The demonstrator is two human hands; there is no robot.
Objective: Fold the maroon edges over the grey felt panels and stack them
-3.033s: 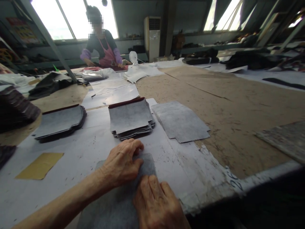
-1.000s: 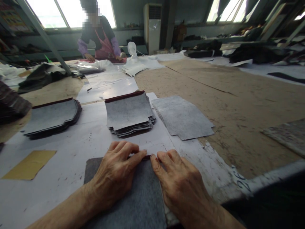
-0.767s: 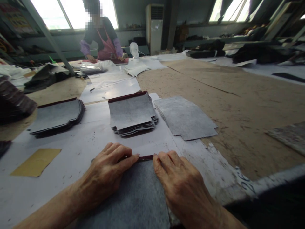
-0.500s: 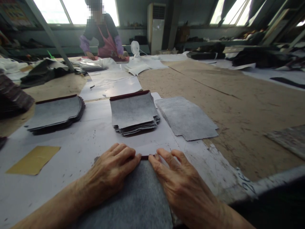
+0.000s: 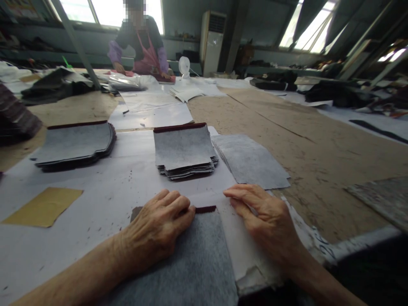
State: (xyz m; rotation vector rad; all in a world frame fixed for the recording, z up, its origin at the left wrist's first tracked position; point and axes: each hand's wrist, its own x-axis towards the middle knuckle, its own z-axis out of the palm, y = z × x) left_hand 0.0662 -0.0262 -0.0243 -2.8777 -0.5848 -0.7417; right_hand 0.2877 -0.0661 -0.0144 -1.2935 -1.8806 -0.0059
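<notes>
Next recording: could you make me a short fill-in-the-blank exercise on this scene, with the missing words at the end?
1. The wearer's ____ hand rests on the gray sheet.
2. The strip at that sheet's far edge is dark ____.
3. The small flat piece lying alone on the white paper is ____.
4. The co-worker wears a ____ apron.

Missing words: left; red; yellow; pink.

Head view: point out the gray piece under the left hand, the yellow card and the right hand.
Gray piece [image 5: 200, 259]: head view, on its exposed gray face.
Yellow card [image 5: 43, 207]: head view, middle of its flat top.
Right hand [image 5: 270, 219]: head view, back of the hand.
</notes>
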